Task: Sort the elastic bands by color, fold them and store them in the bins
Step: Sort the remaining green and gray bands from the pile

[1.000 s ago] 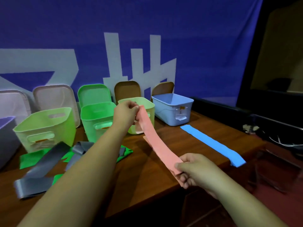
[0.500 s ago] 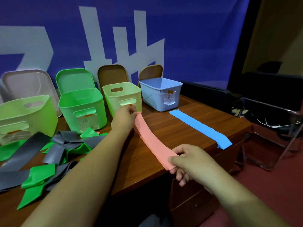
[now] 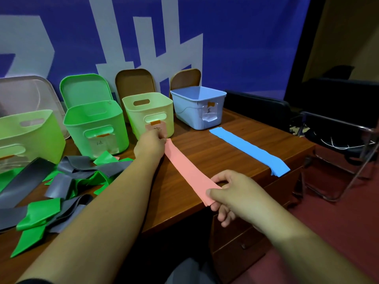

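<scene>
The fingers (image 3: 224,217) of the right hand (image 3: 235,195) and left hand (image 3: 150,144) pinch both ends of the pink band (image 3: 184,167), stretched along the tabletop (image 3: 215,148). If one end slips, it may snap back and wrinkle.

An office-type room, dressed up for a sorting job.

I work at a brown wooden desk (image 3: 205,152) with a drawer front (image 3: 242,240) under its edge at 5 o'clock. At 12 o'clock a big blue banner (image 3: 246,37) with white lettering hangs as a backdrop along the desk's far side. A row of plastic bins (image 3: 96,124), some with paper labels on them, stands from 10 to 1 o'clock, with lids (image 3: 134,83) propped upright behind them against the banner. At 2 o'clock black chairs (image 3: 338,95) on bent metal tube frames stand beside the desk, and white cables (image 3: 336,145) lie loose among them. Red carpet (image 3: 338,232) covers the floor at 4 o'clock.
</scene>
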`<state>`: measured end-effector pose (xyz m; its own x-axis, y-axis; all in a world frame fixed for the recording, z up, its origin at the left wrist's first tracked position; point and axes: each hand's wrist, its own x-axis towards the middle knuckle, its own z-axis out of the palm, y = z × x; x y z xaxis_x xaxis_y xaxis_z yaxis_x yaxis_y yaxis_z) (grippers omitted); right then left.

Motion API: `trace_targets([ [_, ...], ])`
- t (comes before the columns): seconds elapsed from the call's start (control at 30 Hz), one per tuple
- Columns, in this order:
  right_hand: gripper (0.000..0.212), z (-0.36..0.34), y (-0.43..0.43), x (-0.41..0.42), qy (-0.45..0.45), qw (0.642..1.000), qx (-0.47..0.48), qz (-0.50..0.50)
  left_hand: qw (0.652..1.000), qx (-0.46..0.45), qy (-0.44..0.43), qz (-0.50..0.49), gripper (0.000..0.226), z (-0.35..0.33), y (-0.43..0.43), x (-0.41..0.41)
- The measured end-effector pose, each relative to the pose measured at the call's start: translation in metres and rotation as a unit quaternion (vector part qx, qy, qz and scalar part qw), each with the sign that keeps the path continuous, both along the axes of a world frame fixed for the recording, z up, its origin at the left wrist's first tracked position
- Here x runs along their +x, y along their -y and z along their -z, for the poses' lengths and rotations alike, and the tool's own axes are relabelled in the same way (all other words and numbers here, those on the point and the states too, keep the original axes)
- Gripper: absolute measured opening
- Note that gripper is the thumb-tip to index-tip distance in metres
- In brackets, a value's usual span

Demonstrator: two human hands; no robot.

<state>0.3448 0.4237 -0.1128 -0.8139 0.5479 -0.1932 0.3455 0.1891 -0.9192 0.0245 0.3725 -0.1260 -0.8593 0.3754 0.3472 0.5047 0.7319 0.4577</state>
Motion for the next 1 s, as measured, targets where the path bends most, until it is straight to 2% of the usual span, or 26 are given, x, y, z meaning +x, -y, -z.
trace_targets([
  [0.1,0.035,-0.0016,-0.0002,0.0001,0.006,1.0,0.0,-0.001,1.0,-0.009,0.011,-0.003,0.004,0.0001,-0.0011,-0.0009],
  [0.4,0.042,-0.0023,-0.0002,-0.001,0.03,0.998,0.047,-0.001,0.999,-0.035,0.013,-0.021,0.017,0.0011,-0.0032,-0.0042],
  [0.63,0.049,-0.0007,0.0018,0.0008,0.025,1.0,0.012,-0.009,0.999,-0.031,0.016,-0.013,0.013,0.0017,-0.0025,-0.0055],
  [1.0,0.045,-0.0009,0.0009,0.0042,0.02,0.999,0.024,-0.015,0.999,-0.037,0.012,-0.007,0.018,0.0017,0.0,-0.0027],
])
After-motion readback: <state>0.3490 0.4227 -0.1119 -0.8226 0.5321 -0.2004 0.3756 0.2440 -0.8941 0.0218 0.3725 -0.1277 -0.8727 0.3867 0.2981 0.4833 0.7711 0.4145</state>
